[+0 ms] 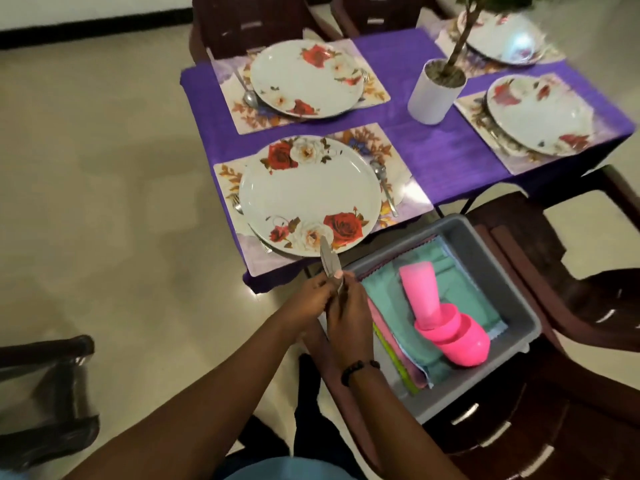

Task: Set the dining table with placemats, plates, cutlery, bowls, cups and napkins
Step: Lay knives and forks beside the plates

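Observation:
Both my hands meet at the table's near edge around a bunch of steel knives (327, 256), blades pointing up over the nearest rose plate (308, 195). My left hand (310, 299) grips the handles and my right hand (346, 306) closes round them from the right. The purple-clothed table (422, 150) carries floral placemats, each with a rose plate; the nearest has a spoon (384, 185) on its right and a fork (237, 202) on its left. To my right, a grey tub (491, 271) holds stacked pink cups (419, 292), pink bowls (457, 341) and folded teal napkins (388, 306).
A white pot with a small tree (434, 91) stands in the table's middle. Dark chairs ring the table: two at the far side (249, 26), one under the tub (571, 410), one at lower left (45, 393). Pale tiled floor (104, 202) lies to the left.

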`<state>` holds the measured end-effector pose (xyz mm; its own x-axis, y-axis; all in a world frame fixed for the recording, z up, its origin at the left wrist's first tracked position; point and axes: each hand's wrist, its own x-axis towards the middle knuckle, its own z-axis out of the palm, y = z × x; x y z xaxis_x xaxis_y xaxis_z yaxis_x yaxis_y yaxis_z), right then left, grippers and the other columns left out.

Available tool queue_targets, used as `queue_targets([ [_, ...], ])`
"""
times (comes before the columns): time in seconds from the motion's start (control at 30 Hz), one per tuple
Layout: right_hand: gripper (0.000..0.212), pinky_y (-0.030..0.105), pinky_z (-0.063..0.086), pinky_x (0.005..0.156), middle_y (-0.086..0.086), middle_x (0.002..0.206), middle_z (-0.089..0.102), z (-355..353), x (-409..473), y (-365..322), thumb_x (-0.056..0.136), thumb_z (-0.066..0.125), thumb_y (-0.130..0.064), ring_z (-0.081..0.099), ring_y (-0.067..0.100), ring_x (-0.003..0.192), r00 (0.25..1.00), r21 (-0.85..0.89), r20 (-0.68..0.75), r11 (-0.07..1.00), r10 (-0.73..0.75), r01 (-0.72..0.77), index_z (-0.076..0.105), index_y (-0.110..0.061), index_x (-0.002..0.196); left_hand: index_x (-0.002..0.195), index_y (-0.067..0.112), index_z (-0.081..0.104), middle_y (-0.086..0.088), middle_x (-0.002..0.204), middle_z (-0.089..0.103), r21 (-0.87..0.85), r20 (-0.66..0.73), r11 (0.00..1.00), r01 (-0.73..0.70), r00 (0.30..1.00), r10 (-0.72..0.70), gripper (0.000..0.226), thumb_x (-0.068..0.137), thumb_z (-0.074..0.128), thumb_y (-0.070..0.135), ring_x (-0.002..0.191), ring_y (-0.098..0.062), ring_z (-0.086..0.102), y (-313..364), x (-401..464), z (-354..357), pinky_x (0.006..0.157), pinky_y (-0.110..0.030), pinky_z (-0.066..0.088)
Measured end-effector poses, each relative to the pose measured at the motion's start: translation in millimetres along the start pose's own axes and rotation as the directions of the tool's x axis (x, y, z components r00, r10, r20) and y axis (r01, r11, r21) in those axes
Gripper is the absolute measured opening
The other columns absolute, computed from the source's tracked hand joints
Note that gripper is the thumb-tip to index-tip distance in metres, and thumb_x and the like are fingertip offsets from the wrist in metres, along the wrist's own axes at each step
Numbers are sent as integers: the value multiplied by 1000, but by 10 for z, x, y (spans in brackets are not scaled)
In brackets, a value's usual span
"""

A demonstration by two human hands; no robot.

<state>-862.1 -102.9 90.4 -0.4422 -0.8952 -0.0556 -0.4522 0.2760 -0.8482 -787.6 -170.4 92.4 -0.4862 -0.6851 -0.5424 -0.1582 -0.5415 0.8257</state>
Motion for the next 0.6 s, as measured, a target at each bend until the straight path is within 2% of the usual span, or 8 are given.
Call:
queue_targets([
  [0.07, 26, 26, 49, 78, -6, 110, 58, 22, -5, -141, 97, 43, -27, 57, 9, 98, 998, 19, 15, 998, -55, 54, 49, -23, 122, 119, 16, 68, -8, 119, 70, -137, -5, 991, -2, 1000, 2, 38, 99, 49, 42, 115, -22, 65, 61, -93, -95, 103, -38, 48],
  [0.13, 27, 32, 51, 81, -5, 114, 59, 64, 16, -266, 99, 45, -21, 58, 11, 102, 994, 2, 54, 995, -96, 96, 48, -26, 125, 119, 14, 67, -7, 117, 71, -238, -32, 971, -5, 999, -3, 38, 99, 48, 41, 113, -22, 66, 162, -184, -200, 92, -35, 54],
  [0.23, 31, 31, 51, 83, -4, 120, 62, 119, 58, -493, 98, 49, -23, 60, 13, 105, 989, -2, 91, 994, -113, 114, 48, -28, 129, 116, 10, 64, -2, 94, 76, -391, -59, 920, -34, 998, 12, 30, 102, 46, 30, 86, -13, 73, 347, -333, -303, 64, -24, 56],
  [0.3, 30, 24, 50, 79, -6, 117, 63, 160, 82, -653, 97, 52, -25, 61, 11, 100, 989, 3, 84, 993, -119, 119, 49, -28, 127, 115, 5, 63, 0, 82, 76, -437, -91, 895, -87, 995, 53, 30, 104, 44, 26, 74, -10, 73, 453, -419, -371, 58, -22, 56],
  [0.4, 16, 9, 45, 67, -12, 96, 66, 216, 50, -842, 94, 60, -21, 59, -1, 82, 996, 83, 41, 994, -81, 77, 56, -25, 109, 107, 8, 68, -3, 94, 76, -497, -168, 858, -131, 984, 52, 33, 103, 44, 30, 85, -16, 74, 541, -527, -516, 79, -36, 60],
  [0.47, 5, 9, 42, 58, -8, 83, 65, 259, 9, -958, 93, 63, -22, 58, 0, 73, 999, 139, 25, 989, -46, 42, 58, -19, 92, 115, 6, 66, -8, 113, 73, -532, -184, 836, -134, 982, 41, 40, 102, 45, 37, 104, -25, 70, 561, -549, -639, 101, -53, 48],
  [0.5, 8, 8, 41, 55, -5, 80, 64, 281, -3, -996, 93, 63, -21, 57, 1, 70, 999, 163, 28, 986, -26, 21, 58, -17, 88, 115, 6, 65, -10, 119, 71, -542, -184, 830, -135, 982, 40, 40, 102, 46, 39, 110, -28, 67, 568, -564, -685, 105, -57, 43],
  [0.6, 10, 5, 39, 55, -3, 82, 64, 357, -10, -1173, 93, 61, -20, 57, 4, 73, 998, 213, 67, 977, 19, -33, 60, -13, 87, 107, 4, 63, -16, 120, 69, -539, -210, 823, -179, 975, 75, 35, 103, 44, 33, 107, -28, 69, 636, -659, -818, 93, -44, 55],
])
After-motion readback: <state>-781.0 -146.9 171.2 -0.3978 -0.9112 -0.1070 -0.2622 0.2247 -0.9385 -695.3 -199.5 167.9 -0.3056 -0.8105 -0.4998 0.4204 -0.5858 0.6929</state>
